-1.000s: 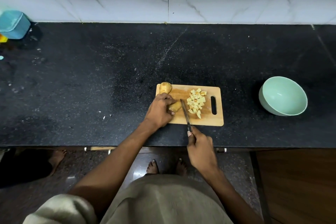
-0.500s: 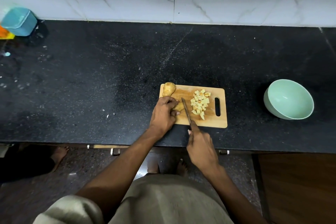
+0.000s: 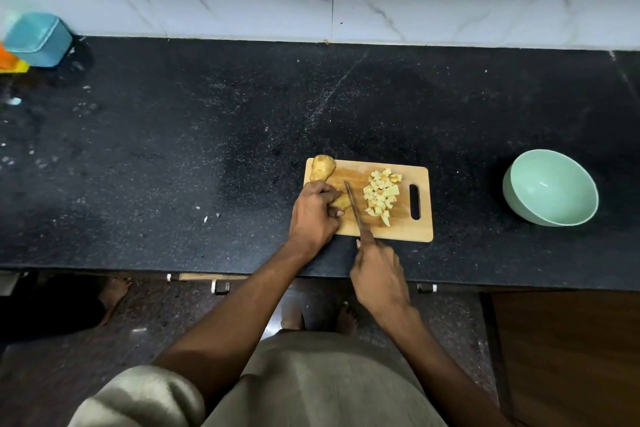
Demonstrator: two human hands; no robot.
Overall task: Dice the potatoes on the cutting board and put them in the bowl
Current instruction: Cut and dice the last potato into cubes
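Black counter [image 3: 207, 149] carrying cutting board [image 3: 398, 230]. Left hand [image 3: 313, 215] fingers curling on potato piece [image 3: 342, 202]; right hand [image 3: 379, 276] gripping knife [image 3: 355, 210], blade lying just right of left fingertips, pointing away.

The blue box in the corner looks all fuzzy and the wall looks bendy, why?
Head view: the blue box sits at the frame's left edge, smeared by blur; the wide-angle lens bows the counter edge; the cutting board at centre stays sharp.
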